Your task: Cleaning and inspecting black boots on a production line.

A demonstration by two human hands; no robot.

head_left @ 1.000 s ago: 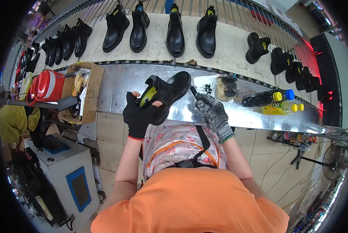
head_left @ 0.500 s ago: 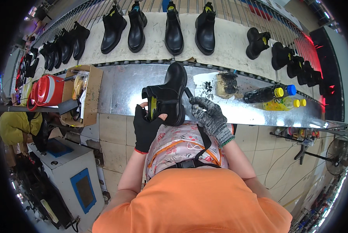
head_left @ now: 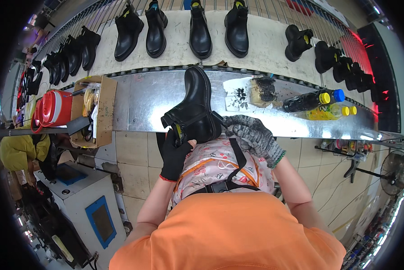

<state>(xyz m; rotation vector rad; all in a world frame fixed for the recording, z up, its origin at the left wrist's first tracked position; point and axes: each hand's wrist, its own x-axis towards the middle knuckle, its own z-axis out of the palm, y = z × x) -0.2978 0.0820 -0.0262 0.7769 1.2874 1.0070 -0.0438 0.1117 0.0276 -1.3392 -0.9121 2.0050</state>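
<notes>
A black ankle boot [head_left: 194,101] lies on its side over the near edge of the metal bench, toe pointing away from me. My left hand [head_left: 173,155], in a black fingerless glove, grips it at the shaft opening, where a bit of yellow lining shows. My right hand [head_left: 251,136], in a grey knitted glove, is closed around a small black tool [head_left: 217,118]. The tool's end meets the sole edge near the heel. Its exact kind is hard to make out, since the fingers cover part of it.
A black-stained block [head_left: 262,92] sits on white paper [head_left: 231,87] to the right. Several bottles [head_left: 303,101] lie beyond it. At left are a cardboard box [head_left: 106,112] and a red jug [head_left: 58,108]. Black boots [head_left: 200,31] line the conveyor [head_left: 175,40] behind; a fan [head_left: 393,173] stands right.
The boot has turned, its toe swinging left and its heel shifting right. My right hand has moved slightly right, and the tool has gone from the middle of the sole edge toward the heel.
</notes>
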